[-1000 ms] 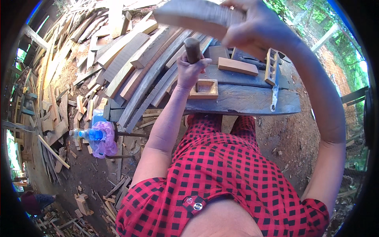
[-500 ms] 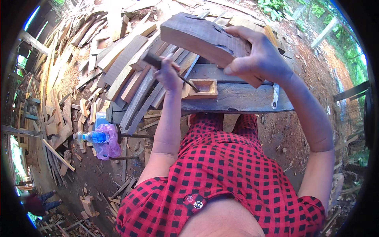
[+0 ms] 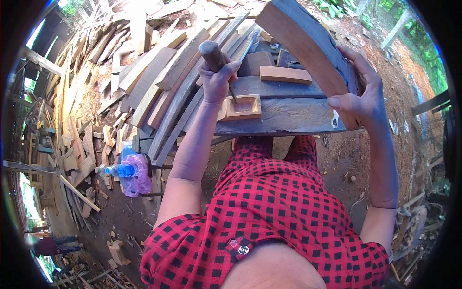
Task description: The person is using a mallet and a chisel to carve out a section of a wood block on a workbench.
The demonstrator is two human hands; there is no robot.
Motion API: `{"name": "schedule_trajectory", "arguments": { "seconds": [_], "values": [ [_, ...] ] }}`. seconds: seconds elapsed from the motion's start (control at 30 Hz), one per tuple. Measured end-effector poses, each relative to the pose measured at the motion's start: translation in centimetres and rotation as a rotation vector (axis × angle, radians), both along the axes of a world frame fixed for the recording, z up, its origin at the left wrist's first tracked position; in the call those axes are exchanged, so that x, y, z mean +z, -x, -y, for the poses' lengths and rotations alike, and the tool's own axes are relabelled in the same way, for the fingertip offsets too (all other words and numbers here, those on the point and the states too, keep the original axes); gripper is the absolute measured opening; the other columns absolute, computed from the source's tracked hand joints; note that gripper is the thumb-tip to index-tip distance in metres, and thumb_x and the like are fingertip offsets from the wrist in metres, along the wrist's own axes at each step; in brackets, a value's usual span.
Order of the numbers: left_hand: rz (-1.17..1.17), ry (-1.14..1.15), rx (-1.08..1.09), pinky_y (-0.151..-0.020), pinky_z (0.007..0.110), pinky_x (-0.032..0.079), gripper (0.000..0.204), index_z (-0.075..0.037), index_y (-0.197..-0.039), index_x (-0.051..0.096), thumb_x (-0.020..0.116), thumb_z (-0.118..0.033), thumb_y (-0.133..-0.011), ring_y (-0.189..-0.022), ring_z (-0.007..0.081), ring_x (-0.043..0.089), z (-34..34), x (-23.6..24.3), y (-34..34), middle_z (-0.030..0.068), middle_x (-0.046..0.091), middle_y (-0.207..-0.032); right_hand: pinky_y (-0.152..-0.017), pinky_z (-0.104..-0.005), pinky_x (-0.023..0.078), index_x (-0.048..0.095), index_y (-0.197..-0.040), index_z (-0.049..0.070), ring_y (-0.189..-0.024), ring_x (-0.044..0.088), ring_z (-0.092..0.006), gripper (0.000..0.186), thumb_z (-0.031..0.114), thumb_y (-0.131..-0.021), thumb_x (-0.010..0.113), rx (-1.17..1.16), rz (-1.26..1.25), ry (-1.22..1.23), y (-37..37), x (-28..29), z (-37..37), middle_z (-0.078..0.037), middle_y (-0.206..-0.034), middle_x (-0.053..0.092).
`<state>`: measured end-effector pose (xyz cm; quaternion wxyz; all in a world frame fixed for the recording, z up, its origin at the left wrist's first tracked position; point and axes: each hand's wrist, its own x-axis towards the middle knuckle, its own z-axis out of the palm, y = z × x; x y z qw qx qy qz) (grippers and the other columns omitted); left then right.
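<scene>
My left hand (image 3: 215,83) is closed round the thick wooden handle of a chisel (image 3: 211,52). The chisel stands nearly upright, its thin blade reaching down into a small wooden block (image 3: 244,115) with a rectangular hollow. That block rests on a dark plank bench (image 3: 293,115) in front of me. At the right, my right hand (image 3: 362,98) grips the lower end of a big, heavy wood block (image 3: 305,55). The big block is tilted up and to the left, above the bench and apart from the chisel.
A short light wood bar (image 3: 285,75) lies farther back on the bench. Long boards (image 3: 178,111) are stacked at the bench's left. A pink plastic bag (image 3: 138,176) with bottles sits lower left. Scrap wood covers the ground; a person (image 3: 53,245) is at the far left.
My right hand has swung the big block up and to the right, away from the chisel handle. The chisel has tipped more upright in my left hand. The short bar has come into view.
</scene>
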<state>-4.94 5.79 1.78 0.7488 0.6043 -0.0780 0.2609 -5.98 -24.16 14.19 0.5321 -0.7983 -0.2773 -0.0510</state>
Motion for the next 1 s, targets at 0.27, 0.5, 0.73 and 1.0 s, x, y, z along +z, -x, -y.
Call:
{"name": "schedule_trajectory", "arguments": {
  "seconds": [0.27,0.5,0.73,1.0],
  "values": [
    [0.015,-0.006,0.036,-0.047,0.024,0.044,0.012,-0.004,-0.070,0.057,0.069,-0.005,-0.074,-0.049,0.0113,0.054,-0.3,-1.4,0.2,0.0029,0.055,-0.060,-0.096,-0.0303,0.043,0.053,-0.130,-0.003,-0.106,0.059,-0.0220,0.091,0.027,-0.048,0.081,0.011,0.003,0.035,-0.5,-1.6,0.0,-0.013,-0.114,0.061],
    [-0.010,-0.069,0.035,-0.047,0.023,0.043,0.014,-0.005,-0.071,0.058,0.072,-0.006,-0.074,-0.049,0.0083,0.053,0.8,-1.6,0.1,0.0000,0.057,-0.061,-0.082,-0.0298,0.050,0.056,-0.126,0.001,-0.089,0.063,-0.0170,0.079,0.023,-0.055,0.082,0.073,0.235,-0.099,-1.6,3.3,-3.6,-0.008,-0.097,0.064],
    [-0.040,-0.082,-0.031,-0.053,0.022,0.043,0.015,-0.006,-0.077,0.058,0.073,-0.007,-0.075,-0.058,0.0041,0.052,1.3,-1.5,-0.3,-0.0031,0.056,-0.064,-0.062,-0.0308,0.051,0.062,-0.106,-0.006,-0.069,0.064,-0.0192,0.060,0.028,-0.059,0.077,0.308,0.214,0.133,-2.7,3.0,-10.7,-0.012,-0.075,0.063],
    [-0.047,-0.122,-0.031,-0.060,0.025,0.043,0.019,-0.004,-0.089,0.062,0.070,-0.008,-0.072,-0.068,0.0050,0.048,1.0,-2.8,-1.0,-0.0031,0.054,-0.072,-0.086,-0.0337,0.049,0.052,-0.131,-0.002,-0.097,0.063,-0.0229,0.082,0.027,-0.057,0.076,0.278,0.255,0.180,-4.6,7.6,-10.1,-0.017,-0.114,0.062]
  ]
}}
